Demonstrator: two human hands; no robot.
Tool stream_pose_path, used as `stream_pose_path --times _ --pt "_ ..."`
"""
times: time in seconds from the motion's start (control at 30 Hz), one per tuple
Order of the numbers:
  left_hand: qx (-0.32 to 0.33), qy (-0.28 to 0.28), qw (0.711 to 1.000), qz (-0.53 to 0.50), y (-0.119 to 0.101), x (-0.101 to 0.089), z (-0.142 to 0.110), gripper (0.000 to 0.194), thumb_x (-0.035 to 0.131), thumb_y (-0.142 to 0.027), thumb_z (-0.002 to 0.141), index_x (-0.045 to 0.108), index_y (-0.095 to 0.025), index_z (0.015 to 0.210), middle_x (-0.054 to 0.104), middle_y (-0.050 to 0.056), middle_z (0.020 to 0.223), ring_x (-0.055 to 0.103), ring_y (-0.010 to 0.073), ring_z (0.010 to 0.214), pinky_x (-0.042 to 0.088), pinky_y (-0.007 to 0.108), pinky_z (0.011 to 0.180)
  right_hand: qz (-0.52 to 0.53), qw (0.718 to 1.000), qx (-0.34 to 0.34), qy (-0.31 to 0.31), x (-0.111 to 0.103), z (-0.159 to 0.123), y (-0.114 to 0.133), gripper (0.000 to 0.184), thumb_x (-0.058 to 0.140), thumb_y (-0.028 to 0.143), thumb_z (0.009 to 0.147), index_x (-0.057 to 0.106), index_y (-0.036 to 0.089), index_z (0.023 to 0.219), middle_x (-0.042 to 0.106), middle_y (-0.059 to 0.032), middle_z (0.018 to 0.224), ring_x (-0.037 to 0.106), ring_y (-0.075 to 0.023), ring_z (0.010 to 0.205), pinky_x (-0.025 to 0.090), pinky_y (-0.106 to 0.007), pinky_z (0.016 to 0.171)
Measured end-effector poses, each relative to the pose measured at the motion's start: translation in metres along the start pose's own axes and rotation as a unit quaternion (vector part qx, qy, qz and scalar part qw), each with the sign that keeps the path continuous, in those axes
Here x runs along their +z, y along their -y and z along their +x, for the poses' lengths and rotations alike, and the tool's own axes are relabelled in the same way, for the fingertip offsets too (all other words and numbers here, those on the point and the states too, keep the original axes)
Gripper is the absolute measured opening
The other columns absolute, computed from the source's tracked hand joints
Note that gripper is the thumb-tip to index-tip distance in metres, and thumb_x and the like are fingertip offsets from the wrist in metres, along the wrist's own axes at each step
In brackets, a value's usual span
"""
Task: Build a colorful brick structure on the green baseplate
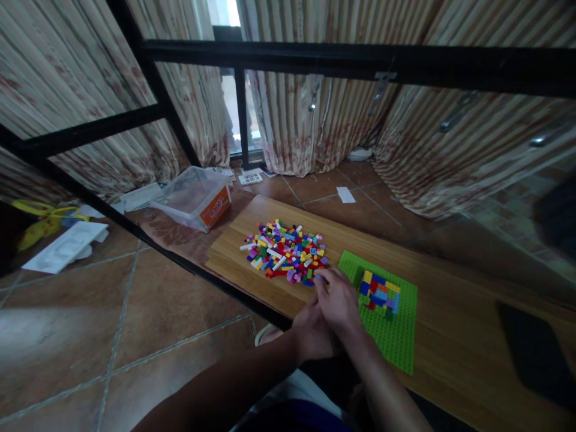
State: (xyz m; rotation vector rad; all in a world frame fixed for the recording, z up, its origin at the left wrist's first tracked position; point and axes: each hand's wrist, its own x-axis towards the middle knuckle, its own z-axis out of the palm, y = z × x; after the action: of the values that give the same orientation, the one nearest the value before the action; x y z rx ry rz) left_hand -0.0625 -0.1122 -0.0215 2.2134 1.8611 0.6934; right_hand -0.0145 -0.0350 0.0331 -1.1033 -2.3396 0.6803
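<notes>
A heap of small coloured bricks lies on a wooden board. Right of it is a green baseplate with a patch of blue, yellow and red bricks pressed onto it. My right hand lies over my left hand, its fingers curled at the near edge of the heap, pinching a small pale brick. My left hand sits beneath it at the board's front edge, fingers mostly hidden.
A clear plastic box with an orange label stands at the board's far left corner. Black metal frame bars cross overhead. Striped curtains hang behind. Tiled floor lies on the left, with a white tray.
</notes>
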Motion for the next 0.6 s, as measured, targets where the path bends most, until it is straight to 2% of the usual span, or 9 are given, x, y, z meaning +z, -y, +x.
stream_pose_path --times 0.1,0.17,0.3,0.4,0.5,0.6 --pt "0.039 0.004 0.999 0.024 -0.001 -0.009 0.003 0.042 0.054 -0.037 0.087 0.06 -0.023 0.126 0.061 0.005 0.13 0.041 0.0292 0.132 0.023 0.045 0.115 -0.027 0.999 0.021 -0.001 -0.007 0.009 -0.011 0.023 0.048 0.024 0.089 0.068 0.02 0.099 0.068 -0.0074 0.099 0.06 -0.0217 0.095 0.045 -0.034 0.088" --pt "0.039 0.006 0.998 0.05 -0.003 -0.013 0.004 0.047 0.052 -0.04 0.089 0.057 -0.019 0.131 0.059 0.008 0.134 0.038 0.0305 0.134 0.021 0.047 0.116 -0.041 0.999 0.025 0.004 -0.009 0.015 -0.016 0.024 0.047 0.024 0.088 0.068 0.02 0.099 0.068 -0.007 0.099 0.061 -0.0211 0.094 0.045 -0.034 0.088" --pt "0.034 0.007 0.997 0.068 -0.005 -0.013 0.002 0.048 0.049 -0.042 0.09 0.057 -0.017 0.131 0.059 0.009 0.134 0.042 0.0299 0.131 0.021 0.046 0.116 -0.043 0.999 0.018 0.01 -0.006 0.026 -0.016 0.025 0.047 0.025 0.088 0.068 0.019 0.1 0.068 -0.0074 0.099 0.062 -0.021 0.094 0.046 -0.034 0.088" --pt "0.047 0.026 0.997 0.058 -0.004 -0.01 0.001 0.043 0.048 -0.04 0.092 0.058 -0.019 0.129 0.058 0.008 0.136 0.043 0.0295 0.131 0.023 0.046 0.115 -0.032 0.999 -0.006 0.012 0.003 0.036 -0.006 0.025 0.047 0.027 0.089 0.069 0.019 0.099 0.068 -0.0073 0.099 0.062 -0.0207 0.093 0.046 -0.033 0.086" --pt "0.049 0.062 0.997 0.023 0.0 -0.003 0.001 0.033 0.049 -0.039 0.092 0.063 -0.025 0.118 0.063 0.003 0.13 0.045 0.0264 0.131 0.031 0.042 0.112 -0.032 0.998 -0.047 0.026 0.017 0.049 0.009 0.026 0.048 0.029 0.09 0.068 0.019 0.104 0.068 -0.0084 0.1 0.06 -0.0217 0.096 0.044 -0.034 0.087" --pt "0.033 0.071 0.997 0.006 0.002 0.005 0.0 0.028 0.052 -0.04 0.09 0.065 -0.029 0.113 0.066 0.001 0.124 0.05 0.0268 0.127 0.039 0.043 0.106 -0.038 0.996 -0.079 0.035 0.032 0.063 0.025 0.028 0.049 0.029 0.09 0.067 0.017 0.108 0.067 -0.0099 0.102 0.059 -0.0227 0.099 0.043 -0.035 0.089"
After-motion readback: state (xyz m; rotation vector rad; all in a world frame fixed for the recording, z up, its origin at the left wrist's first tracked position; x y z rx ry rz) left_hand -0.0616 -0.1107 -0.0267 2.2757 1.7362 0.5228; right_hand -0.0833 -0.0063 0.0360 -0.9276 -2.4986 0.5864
